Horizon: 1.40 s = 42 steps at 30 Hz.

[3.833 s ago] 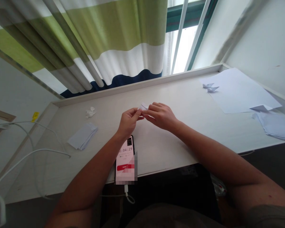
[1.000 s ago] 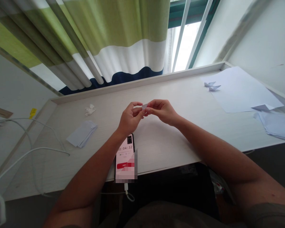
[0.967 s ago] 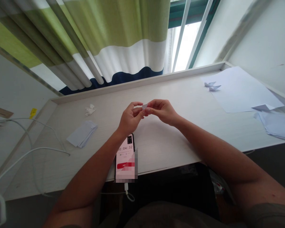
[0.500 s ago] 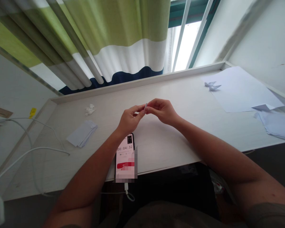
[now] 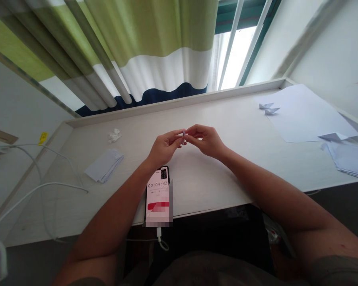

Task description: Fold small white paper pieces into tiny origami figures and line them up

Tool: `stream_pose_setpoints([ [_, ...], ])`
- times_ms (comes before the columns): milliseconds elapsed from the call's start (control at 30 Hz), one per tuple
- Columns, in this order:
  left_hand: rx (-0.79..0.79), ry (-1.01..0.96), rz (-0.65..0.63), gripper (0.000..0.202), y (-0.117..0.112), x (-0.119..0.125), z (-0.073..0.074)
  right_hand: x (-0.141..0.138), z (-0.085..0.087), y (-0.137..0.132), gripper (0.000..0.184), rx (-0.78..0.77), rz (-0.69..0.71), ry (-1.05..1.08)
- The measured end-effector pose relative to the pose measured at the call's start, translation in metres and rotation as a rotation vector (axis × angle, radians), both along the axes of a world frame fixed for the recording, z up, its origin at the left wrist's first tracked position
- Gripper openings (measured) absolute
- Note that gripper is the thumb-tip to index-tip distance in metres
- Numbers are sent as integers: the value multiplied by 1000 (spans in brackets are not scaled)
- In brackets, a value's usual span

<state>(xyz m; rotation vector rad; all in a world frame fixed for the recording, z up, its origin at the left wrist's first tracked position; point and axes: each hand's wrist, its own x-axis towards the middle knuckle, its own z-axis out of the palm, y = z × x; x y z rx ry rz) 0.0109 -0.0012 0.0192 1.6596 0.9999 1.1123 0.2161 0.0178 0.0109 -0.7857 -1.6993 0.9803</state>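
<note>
My left hand (image 5: 164,146) and my right hand (image 5: 205,140) meet above the middle of the white desk (image 5: 220,174). Both pinch a small folded piece of white paper (image 5: 183,136) between fingertips; it stands edge-on and only a thin sliver shows. The hands hover slightly above the desk surface. A phone (image 5: 158,195) with a timer on its screen lies just below my left wrist at the desk's front edge.
A small stack of paper slips (image 5: 104,166) and a crumpled scrap (image 5: 114,135) lie at the left. Large white sheets (image 5: 304,115) with two small folded paper shapes (image 5: 268,108) and another fold (image 5: 331,136) lie at the right. White cables (image 5: 32,190) trail off the left edge.
The paper piece, broader and flatter between my fingers earlier, is now pressed thin and turned edge-on. My hands stayed together at the same spot.
</note>
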Motion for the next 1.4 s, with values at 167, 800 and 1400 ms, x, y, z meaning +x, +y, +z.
stream_pose_setpoints([
  [167, 103, 153, 89, 32, -6, 5, -1, -3, -2, -3, 25, 53, -118, -150],
  [800, -7, -188, 326, 20, -10, 16, 3, -6, 0, -8, 15, 96, -94, -192],
  [1400, -153, -379, 133, 53, -11, 20, 4, -3, -2, 0, 36, 132, -118, 69],
])
